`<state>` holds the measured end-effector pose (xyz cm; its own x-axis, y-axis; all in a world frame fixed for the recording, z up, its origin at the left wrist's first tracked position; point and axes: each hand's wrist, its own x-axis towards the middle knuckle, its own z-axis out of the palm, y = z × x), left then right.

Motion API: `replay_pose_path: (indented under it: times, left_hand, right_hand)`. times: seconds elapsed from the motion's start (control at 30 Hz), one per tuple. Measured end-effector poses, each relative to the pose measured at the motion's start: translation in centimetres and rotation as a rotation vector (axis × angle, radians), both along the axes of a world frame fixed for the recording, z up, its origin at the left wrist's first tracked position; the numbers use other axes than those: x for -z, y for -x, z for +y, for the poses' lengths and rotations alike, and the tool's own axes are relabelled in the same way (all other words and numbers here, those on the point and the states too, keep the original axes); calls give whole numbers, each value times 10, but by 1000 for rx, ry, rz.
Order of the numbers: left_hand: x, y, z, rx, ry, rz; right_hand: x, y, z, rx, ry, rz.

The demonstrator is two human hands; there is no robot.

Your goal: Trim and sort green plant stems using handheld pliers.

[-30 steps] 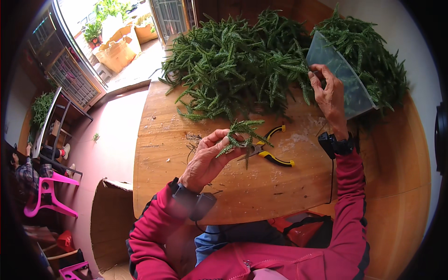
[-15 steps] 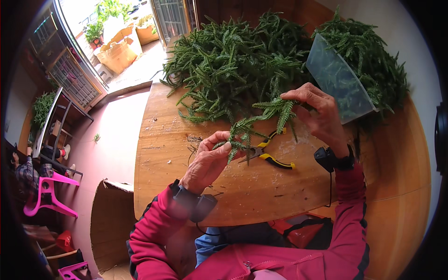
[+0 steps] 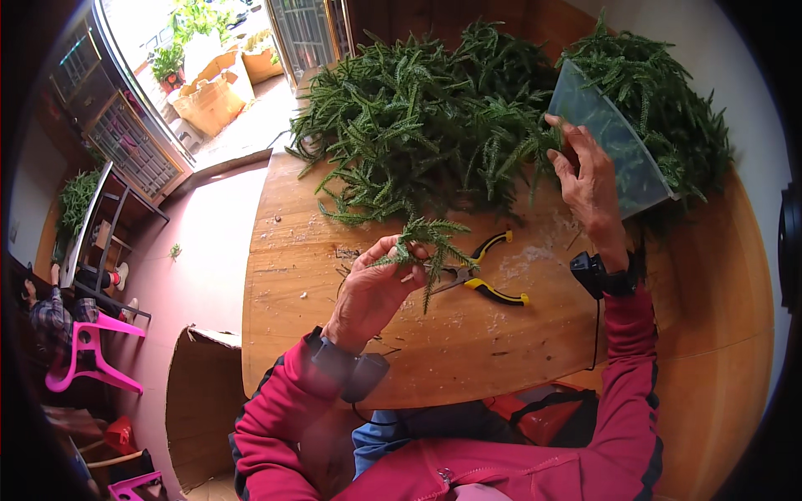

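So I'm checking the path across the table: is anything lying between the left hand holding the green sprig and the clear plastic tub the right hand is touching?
Yes. The yellow-handled pliers lie on the round wooden table, between the left hand with its green sprig and the clear plastic tub under the right hand.

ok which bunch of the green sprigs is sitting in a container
The bunch at the far right, behind the clear plastic container that the right hand touches. The big pile lies loose on the table.

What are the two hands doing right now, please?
Left hand: closed on a green sprig.
Right hand: fingers extended, reaching into the green pile beside the clear plastic container.
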<state>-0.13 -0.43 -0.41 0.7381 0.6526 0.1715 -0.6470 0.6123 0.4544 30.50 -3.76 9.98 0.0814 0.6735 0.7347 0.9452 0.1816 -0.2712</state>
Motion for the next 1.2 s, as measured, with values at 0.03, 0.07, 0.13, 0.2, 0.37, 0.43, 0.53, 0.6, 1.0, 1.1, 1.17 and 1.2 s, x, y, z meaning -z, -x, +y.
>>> replay_pose_path:
  times: [0.03, 0.07, 0.13, 0.2, 0.37, 0.43, 0.53, 0.6, 1.0, 1.1, 1.17, 1.2]
  left_hand:
    - [0, -1, 0, -9, -8, 4]
    - [0, -1, 0, -18, -17, 7]
    - [-1, -1, 0, -24, -26, 12]
    - [-4, -1, -1, -44, -20, 32]
    - [5, -3, 2, -2, -31, 16]
    - [4, -2, 1, 1, -36, 21]
    - [1, 0, -2, -21, -46, 38]
    - [1, -1, -2, -25, -40, 42]
    - [2, -2, -1, -26, -35, 49]
    - [2, 0, -1, -28, -45, 67]
    - [1, -1, -1, -24, -73, 84]
    - [2, -2, -1, -12, -73, 84]
  right_hand:
    - [0, 1, 0, -10, 49, 45]
    - [0, 3, 1, -20, 98, 90]
    - [-2, 8, 0, -27, 146, 136]
    - [-9, 13, -4, -60, 303, 193]
    - [5, -3, 2, -180, 270, 297]
    - [3, -1, 1, -176, 258, 335]
    - [-1, 6, 3, -198, 234, 415]
    - [-1, 3, 4, -193, 241, 467]
    - [-7, -16, 4, -182, 50, 707]
    - [-3, -8, 6, -303, -8, 867]
    - [-1, 6, 8, -444, 38, 992]
    - [3, 11, 8, -433, 33, 993]
